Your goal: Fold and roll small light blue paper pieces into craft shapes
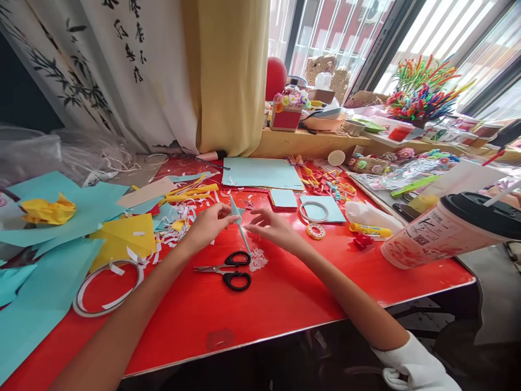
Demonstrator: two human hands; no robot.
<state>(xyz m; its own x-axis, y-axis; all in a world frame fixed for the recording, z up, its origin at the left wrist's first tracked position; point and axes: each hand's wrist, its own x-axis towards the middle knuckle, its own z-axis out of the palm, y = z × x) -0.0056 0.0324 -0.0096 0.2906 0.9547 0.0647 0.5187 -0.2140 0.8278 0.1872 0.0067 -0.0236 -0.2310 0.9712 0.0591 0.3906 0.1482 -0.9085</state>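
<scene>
A folded light-blue paper piece (236,215) with a long thin point stands above the red table, pinched between the thumb and fingers of my left hand (214,221). Just to its right is my right hand (273,229), its fingers apart and nothing between them. Black-handled scissors (223,269) lie below the hands with the blades to the left. White paper bits (258,259) are piled beside the handles. Beyond the hands, a small stack of square papers (284,199) sits near a large blue sheet (262,172).
Tape rolls (109,288) and blue and yellow paper (126,239) cover the left side of the red table (293,293). At right are a glue stick (370,230), red scraps and a tall lidded cup (439,233). Craft items crowd the windowsill.
</scene>
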